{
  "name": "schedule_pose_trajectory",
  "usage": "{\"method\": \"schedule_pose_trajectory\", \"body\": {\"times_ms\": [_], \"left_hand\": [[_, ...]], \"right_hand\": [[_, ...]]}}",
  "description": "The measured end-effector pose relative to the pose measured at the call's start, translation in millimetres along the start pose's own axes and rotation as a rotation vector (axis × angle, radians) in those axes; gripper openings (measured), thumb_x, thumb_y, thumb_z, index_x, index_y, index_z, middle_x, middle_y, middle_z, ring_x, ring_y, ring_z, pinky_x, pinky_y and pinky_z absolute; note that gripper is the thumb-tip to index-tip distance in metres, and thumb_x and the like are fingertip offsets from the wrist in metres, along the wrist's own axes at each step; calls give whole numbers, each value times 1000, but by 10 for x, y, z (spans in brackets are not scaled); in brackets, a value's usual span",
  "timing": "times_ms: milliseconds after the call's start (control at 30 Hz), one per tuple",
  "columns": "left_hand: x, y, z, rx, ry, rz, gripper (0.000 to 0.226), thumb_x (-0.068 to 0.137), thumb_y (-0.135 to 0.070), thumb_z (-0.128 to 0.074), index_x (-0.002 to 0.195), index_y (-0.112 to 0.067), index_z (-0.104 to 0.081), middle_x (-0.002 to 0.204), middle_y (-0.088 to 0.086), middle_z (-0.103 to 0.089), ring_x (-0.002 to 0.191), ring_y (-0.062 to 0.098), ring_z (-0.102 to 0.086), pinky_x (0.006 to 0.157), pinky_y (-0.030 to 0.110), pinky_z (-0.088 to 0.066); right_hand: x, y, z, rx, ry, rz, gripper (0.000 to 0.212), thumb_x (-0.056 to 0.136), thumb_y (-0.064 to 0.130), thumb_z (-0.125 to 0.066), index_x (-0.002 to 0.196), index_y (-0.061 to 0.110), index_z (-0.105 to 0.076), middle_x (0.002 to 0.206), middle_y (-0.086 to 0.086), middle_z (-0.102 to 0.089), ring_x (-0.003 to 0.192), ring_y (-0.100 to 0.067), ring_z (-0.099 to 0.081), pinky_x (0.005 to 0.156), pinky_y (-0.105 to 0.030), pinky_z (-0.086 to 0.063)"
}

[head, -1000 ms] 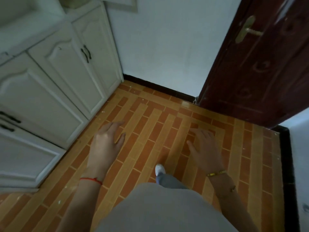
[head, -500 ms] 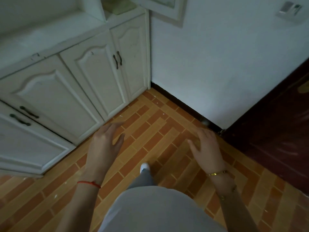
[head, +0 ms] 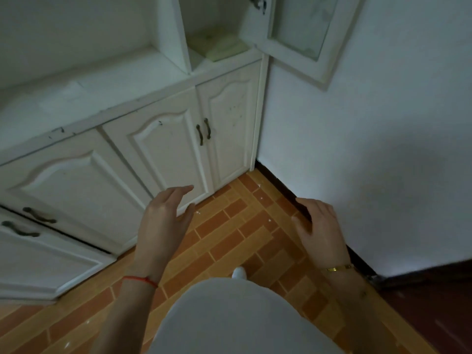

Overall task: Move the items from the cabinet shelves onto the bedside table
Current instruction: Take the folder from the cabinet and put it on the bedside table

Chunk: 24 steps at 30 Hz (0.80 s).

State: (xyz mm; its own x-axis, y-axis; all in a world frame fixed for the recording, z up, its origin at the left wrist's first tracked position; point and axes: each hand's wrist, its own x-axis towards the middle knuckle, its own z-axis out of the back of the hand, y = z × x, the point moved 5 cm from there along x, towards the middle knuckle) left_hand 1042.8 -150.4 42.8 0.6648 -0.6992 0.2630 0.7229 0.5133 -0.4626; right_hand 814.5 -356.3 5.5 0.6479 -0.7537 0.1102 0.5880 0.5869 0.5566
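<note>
A white cabinet (head: 158,139) fills the left of the head view. Its upper compartment stands open, and a pale green folded item (head: 222,47) lies on that shelf. My left hand (head: 163,221) hovers low in front of the cabinet's lower doors, fingers relaxed and empty. My right hand (head: 319,223) hangs in front of the white wall with loosely bent fingers, holding nothing. Both hands are well below the shelf. The bedside table is not in view.
An open glass-paned cabinet door (head: 296,34) juts out to the right above the shelf. A white wall (head: 357,149) with a dark skirting closes the right side. A dark wooden door (head: 434,302) shows at the bottom right. An orange brick-pattern floor (head: 235,238) lies underfoot.
The view has swung left and upward from the dark door toward the cabinet, bringing the open shelf and its green item into sight. Both hands stay raised and empty.
</note>
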Motion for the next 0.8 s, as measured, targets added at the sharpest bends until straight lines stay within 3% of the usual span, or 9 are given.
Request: {"method": "schedule_pose_trajectory", "body": {"times_ms": [167, 533, 667, 733, 800], "left_hand": [[938, -41, -114, 41, -6, -24, 35, 90, -18, -68, 125, -16, -63, 117, 5, -67, 96, 26, -66, 84, 34, -52], [2526, 12, -656, 22, -63, 73, 36, 91, -18, -67, 127, -16, -63, 118, 3, -67, 106, 22, -64, 90, 31, -50], [3179, -68, -906, 15, -114, 113, 36, 90, -17, -68, 125, -15, -64, 117, 3, -68, 105, 23, -65, 89, 34, -52], [3518, -125, -999, 5, -142, 140, 36, 90, -16, -68, 125, -15, -64, 116, 4, -68, 104, 23, -65, 88, 32, -51], [3847, -172, -1067, -12, -180, 177, 36, 90, -17, -67, 126, -16, -63, 116, 3, -67, 98, 21, -65, 84, 28, -49]], "right_hand": [[1017, 19, 32, 15, -47, 50, 37, 92, 21, -59, 128, 11, -55, 124, -7, -59, 119, -22, -44, 101, -33, -37], [2892, -264, -209, 27, 7, 77, 35, 92, 20, -59, 126, 13, -57, 125, -6, -59, 120, -22, -46, 99, -25, -28], [3720, -339, -217, 80, 25, 164, 37, 90, 17, -62, 127, 13, -56, 123, -5, -59, 118, -18, -44, 101, -29, -37], [4153, -330, -186, 75, 48, 202, 38, 90, 18, -62, 128, 13, -55, 125, -5, -58, 120, -19, -44, 103, -36, -41], [4585, -299, -155, 79, 68, 235, 39, 91, 20, -61, 130, 14, -54, 128, -5, -57, 122, -21, -44, 104, -34, -40]]}}
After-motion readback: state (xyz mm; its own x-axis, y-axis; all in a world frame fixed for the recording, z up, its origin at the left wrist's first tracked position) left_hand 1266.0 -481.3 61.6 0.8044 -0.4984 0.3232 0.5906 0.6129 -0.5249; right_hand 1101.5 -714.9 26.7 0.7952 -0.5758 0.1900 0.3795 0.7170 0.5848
